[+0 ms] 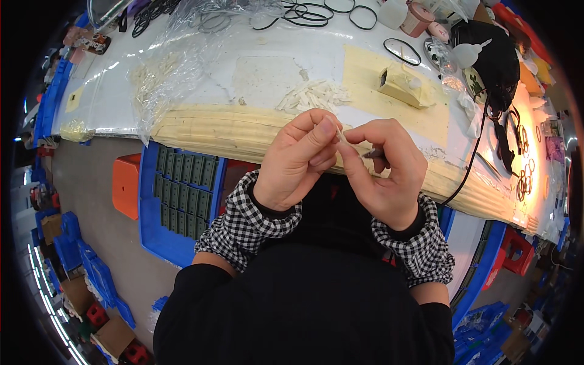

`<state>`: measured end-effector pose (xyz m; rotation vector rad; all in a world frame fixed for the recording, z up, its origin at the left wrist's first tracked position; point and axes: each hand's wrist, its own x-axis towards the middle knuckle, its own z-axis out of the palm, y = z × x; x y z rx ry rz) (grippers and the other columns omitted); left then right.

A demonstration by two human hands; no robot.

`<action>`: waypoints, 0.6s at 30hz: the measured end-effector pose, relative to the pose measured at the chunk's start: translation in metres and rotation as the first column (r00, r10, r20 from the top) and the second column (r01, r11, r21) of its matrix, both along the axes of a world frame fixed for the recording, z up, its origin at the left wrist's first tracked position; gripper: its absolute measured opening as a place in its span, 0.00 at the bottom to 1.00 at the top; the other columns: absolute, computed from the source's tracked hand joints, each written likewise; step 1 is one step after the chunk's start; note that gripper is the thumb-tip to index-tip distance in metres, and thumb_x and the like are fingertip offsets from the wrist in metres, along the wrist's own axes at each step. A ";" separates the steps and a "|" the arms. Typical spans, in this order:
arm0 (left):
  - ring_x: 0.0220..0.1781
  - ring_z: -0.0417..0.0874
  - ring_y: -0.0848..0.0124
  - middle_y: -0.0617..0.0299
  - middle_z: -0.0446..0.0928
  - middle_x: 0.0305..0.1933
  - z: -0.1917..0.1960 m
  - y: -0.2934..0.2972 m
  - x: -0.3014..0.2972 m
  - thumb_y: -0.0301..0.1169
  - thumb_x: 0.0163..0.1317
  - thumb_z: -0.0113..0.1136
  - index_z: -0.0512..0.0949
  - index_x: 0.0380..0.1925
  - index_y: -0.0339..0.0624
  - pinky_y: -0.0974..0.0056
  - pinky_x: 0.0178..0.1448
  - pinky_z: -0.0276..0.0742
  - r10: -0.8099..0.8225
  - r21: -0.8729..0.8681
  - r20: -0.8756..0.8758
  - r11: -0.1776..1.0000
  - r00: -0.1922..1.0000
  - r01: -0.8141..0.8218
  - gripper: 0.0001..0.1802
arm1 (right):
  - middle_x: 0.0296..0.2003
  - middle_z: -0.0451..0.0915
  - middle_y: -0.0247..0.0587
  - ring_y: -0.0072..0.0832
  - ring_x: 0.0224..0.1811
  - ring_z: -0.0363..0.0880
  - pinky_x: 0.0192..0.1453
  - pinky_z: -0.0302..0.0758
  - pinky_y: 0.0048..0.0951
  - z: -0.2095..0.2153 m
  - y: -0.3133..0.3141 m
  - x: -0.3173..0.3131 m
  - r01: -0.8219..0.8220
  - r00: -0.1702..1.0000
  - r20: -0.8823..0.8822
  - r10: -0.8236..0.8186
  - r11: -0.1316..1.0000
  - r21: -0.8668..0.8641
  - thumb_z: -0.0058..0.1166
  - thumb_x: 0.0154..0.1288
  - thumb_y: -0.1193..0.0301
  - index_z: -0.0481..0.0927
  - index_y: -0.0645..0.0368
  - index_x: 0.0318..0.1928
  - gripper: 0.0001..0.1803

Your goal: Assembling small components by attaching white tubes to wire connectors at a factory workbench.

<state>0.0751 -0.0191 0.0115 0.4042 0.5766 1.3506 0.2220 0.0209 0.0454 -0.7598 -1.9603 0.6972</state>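
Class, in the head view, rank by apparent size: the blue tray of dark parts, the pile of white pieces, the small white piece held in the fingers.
1. blue tray
2. pile of white pieces
3. small white piece, held by both hands

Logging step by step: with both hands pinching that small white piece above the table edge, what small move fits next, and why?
Probably ease the small white piece further between the fingertips. The left hand and right hand both pinch it, and a thin dark tool sits in the right hand's grip, pointing at it. The pile of white pieces lies untouched beyond.
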 end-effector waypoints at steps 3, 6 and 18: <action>0.22 0.58 0.85 0.72 0.69 0.26 0.003 0.002 -0.007 0.34 0.67 0.53 0.73 0.35 0.41 0.78 0.27 0.56 -0.067 0.028 -0.041 0.997 0.997 0.068 0.08 | 0.26 0.76 0.36 0.27 0.22 0.75 0.22 0.70 0.24 0.008 0.005 0.008 -0.048 0.985 0.164 0.046 0.999 0.013 0.65 0.52 0.67 0.77 0.59 0.33 0.12; 0.22 0.57 0.86 0.71 0.68 0.28 0.000 0.003 -0.015 0.34 0.67 0.52 0.72 0.34 0.41 0.79 0.26 0.55 -0.165 0.073 -0.078 0.983 0.983 0.171 0.08 | 0.23 0.74 0.34 0.28 0.20 0.74 0.21 0.68 0.26 0.001 0.012 0.014 -0.073 0.958 0.283 0.035 0.989 0.126 0.62 0.55 0.56 0.74 0.56 0.30 0.18; 0.21 0.56 0.87 0.65 0.69 0.32 0.000 0.005 -0.016 0.34 0.67 0.51 0.69 0.33 0.38 0.80 0.23 0.51 -0.298 0.055 0.017 0.953 0.954 0.297 0.10 | 0.20 0.71 0.37 0.35 0.21 0.73 0.24 0.67 0.30 0.001 0.006 0.014 -0.027 0.904 0.428 -0.022 0.994 0.108 0.57 0.55 0.49 0.70 0.58 0.25 0.24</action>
